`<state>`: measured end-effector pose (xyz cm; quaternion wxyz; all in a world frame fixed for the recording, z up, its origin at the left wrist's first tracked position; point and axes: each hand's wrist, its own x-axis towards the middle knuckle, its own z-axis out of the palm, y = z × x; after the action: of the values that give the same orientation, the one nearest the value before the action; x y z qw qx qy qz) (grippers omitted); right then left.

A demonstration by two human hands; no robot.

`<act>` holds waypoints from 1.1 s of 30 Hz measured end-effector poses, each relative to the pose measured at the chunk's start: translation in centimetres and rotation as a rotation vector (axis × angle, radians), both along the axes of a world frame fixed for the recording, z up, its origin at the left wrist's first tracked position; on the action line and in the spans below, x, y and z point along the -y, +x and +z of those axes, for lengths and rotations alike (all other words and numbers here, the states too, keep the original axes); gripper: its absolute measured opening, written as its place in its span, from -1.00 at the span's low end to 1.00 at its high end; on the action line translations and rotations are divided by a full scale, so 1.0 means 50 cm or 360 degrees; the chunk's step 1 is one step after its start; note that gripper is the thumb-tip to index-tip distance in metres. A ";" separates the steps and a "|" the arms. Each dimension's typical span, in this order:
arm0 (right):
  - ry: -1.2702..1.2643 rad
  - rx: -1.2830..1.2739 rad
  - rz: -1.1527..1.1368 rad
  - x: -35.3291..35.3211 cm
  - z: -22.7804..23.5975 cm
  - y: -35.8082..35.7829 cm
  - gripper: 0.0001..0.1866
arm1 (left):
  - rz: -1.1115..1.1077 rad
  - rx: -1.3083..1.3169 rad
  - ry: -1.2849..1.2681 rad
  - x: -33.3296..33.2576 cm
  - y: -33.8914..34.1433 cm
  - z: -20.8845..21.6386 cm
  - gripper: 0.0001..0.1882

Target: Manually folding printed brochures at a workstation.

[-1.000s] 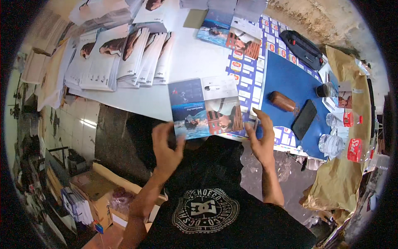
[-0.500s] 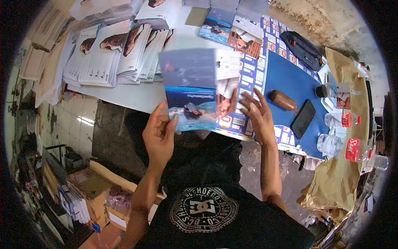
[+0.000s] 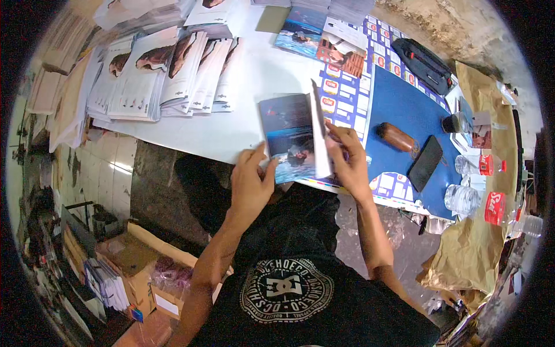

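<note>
A printed cover sheet (image 3: 286,139), dark grey and blue with a picture of water, lies between my hands over the near edge of the table. Its right-hand flap (image 3: 318,136) stands up, pale and seen nearly edge-on. My left hand (image 3: 252,180) grips the sheet's lower left side, thumb on top. My right hand (image 3: 349,160) has its curled fingers at the outer side of the raised flap, holding it up. Similar covers (image 3: 300,37) with a water picture and a brown picture lie at the far side of the table.
Several stacks of white printed booklets (image 3: 141,78) stand at the left. To the right, a blue board (image 3: 387,107) bears a brown oval object (image 3: 396,137) and a black phone (image 3: 425,163). Beyond are a black bag (image 3: 422,66) and clear bottles (image 3: 461,199). A cardboard box (image 3: 130,260) sits lower left.
The sheet has come down and to the right. Its right part, spread out before, is now raised in a fold. My left hand moved right with it, and my right hand closed in on the flap.
</note>
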<state>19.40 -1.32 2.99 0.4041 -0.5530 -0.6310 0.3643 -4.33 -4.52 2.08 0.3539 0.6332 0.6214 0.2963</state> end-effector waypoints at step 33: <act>0.0427 0.1320 0.0229 -0.020 -0.061 -0.070 -0.27 | 0.0402 0.1280 -0.0463 -0.046 0.000 0.014 -0.42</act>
<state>15.89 -0.29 -0.06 0.1585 -0.5496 -0.8185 0.0536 -4.31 -2.20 2.77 0.6139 0.3303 0.5420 0.4693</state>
